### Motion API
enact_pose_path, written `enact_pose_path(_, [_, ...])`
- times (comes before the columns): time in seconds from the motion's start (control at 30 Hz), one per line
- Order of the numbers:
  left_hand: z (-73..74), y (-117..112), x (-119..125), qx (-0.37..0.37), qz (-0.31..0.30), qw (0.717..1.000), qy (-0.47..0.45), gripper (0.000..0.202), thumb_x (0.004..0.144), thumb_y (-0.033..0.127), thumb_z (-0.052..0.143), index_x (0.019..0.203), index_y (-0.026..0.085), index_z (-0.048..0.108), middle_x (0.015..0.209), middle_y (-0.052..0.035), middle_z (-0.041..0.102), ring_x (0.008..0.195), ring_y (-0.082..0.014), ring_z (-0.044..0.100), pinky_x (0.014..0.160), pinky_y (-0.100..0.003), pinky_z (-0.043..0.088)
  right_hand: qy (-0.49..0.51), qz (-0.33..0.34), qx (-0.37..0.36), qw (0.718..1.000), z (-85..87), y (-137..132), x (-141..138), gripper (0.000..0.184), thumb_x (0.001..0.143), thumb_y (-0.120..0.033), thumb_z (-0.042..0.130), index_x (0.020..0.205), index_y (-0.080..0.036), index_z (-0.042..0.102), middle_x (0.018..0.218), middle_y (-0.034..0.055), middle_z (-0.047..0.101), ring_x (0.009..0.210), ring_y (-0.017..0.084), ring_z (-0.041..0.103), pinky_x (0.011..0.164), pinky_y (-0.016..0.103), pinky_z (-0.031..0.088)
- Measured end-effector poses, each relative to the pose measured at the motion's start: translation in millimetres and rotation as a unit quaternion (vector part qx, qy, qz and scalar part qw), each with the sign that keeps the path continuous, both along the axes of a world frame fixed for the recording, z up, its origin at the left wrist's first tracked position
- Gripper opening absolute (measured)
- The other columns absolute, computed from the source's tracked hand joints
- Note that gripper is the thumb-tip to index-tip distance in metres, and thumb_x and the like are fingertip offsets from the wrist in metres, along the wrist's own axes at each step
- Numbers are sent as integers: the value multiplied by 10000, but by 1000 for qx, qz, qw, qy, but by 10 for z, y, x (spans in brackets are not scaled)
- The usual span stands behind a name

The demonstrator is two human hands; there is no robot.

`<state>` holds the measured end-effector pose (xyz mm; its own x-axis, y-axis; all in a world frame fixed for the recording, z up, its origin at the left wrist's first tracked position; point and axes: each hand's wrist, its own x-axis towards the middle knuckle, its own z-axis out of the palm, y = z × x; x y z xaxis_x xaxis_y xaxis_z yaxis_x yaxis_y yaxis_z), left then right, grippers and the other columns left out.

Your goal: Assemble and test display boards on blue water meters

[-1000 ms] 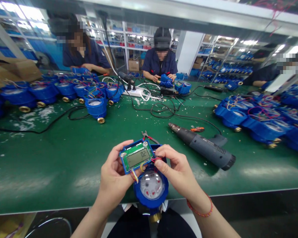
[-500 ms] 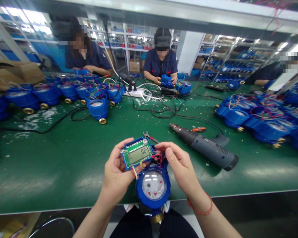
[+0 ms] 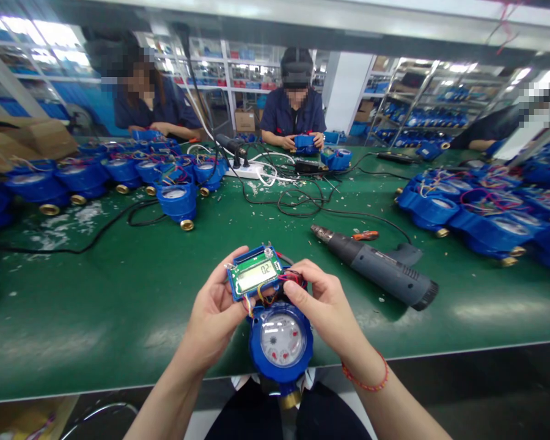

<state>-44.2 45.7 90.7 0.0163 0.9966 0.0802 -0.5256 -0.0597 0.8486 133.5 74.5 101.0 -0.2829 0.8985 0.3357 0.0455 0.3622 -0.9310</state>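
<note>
**A:** Status on the unit?

**B:** I've got the display board point(image 3: 255, 273) up in both hands: blue frame, green PCB, LCD facing me. It's tilted, just above the blue water meter point(image 3: 280, 342), and joined to it by a bundle of coloured wires point(image 3: 271, 294).

**A:** Grip?

**B:** Firm on both sides. My left hand point(image 3: 213, 315) cups the board's left side. My right hand point(image 3: 321, 308) pinches its right edge, thumb on top, beside the wires. Red cord bracelet point(image 3: 364, 379) on that wrist.

**A:** Where's the meter?

**B:** In front of me at the near edge of the green bench mat point(image 3: 82, 305), brass fitting point(image 3: 289, 400) pointing at me. Can't tell what's supporting it. The board and my right hand block its upper body.

**A:** Anything close by?

**B:** Hot air gun point(image 3: 378, 269) on the mat to the right, orange-handled tool point(image 3: 365, 235) just past its nozzle. Rows of wired meters point(image 3: 174, 201) left and right. Co-worker point(image 3: 293, 113) opposite has a blue meter point(image 3: 305, 143).

**A:** Readable text?

**B:** LCD reads 0.2. Dial print is too small to read.
</note>
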Motion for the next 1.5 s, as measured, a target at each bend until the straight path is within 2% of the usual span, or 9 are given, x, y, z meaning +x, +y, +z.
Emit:
enact_pose_path(0.37, [-56,1,-66,19,-50,998,26,679,790,102,762,1387,314,517,1268,-47,705,1103,-193,693,924,-226,549,53,-2,-22,998,-68,-2,-4,137,861,-307,679,838,-174,700,832,19,609,808,157,545,729,262,411])
enact_pose_path(0.5, [-10,-52,-107,53,-98,993,27,765,788,213,783,1457,351,438,1325,-41,672,1192,-221,644,974,-249,524,99,1,-33,995,-124,-17,-9,182,867,-368,691,905,-191,704,874,15,597,828,157,537,731,269,411])
enact_pose_path(0.6, [18,-75,-126,65,-97,990,80,693,872,287,701,1482,393,389,1365,-25,646,1223,-222,623,952,-259,541,116,-20,-29,993,-167,-48,-24,134,882,-345,689,908,-214,686,888,-2,587,826,140,529,722,256,404])
enact_pose_path(0.73, [-1,-66,-160,101,4,972,210,595,889,181,677,1388,454,501,1299,42,690,1118,-124,680,904,-153,529,111,-25,15,993,-166,-103,-29,86,906,-311,679,964,-247,681,927,-13,580,869,133,534,756,245,413])
enact_pose_path(0.93, [-129,-85,-198,175,194,917,302,607,703,80,817,1212,357,635,1016,49,761,842,-89,737,768,-132,571,-5,-39,197,980,-62,-189,-30,175,972,-335,610,1103,-225,650,975,12,601,938,151,545,845,293,409])
enact_pose_path(1.1, [-151,-118,-137,238,215,896,306,652,748,51,761,1294,320,528,908,36,772,805,-118,748,707,-185,606,-49,-48,283,957,-2,-247,-61,207,1017,-310,520,1124,-170,628,958,41,614,924,165,541,869,342,388])
enact_pose_path(1.23, [-157,-123,-100,293,271,860,317,725,699,38,801,1307,301,506,893,33,774,776,-128,756,707,-203,609,-41,-43,302,951,-6,-290,-81,147,997,-213,544,1122,-167,606,944,26,653,902,166,539,867,347,374])
enact_pose_path(1.4, [-261,-112,-124,342,305,827,327,784,692,74,816,1346,311,454,973,-3,781,797,-183,764,706,-307,628,-46,-52,310,948,-25,-336,-62,222,920,-71,564,1114,-173,598,956,2,672,920,166,512,896,351,365])
enact_pose_path(1.5, [-359,-123,-135,301,360,831,298,432,844,272,708,1238,305,534,895,1,793,720,-209,758,649,-356,632,-47,-57,305,950,-42,-357,-37,264,885,-16,517,1083,-178,579,947,5,665,911,166,512,886,359,368])
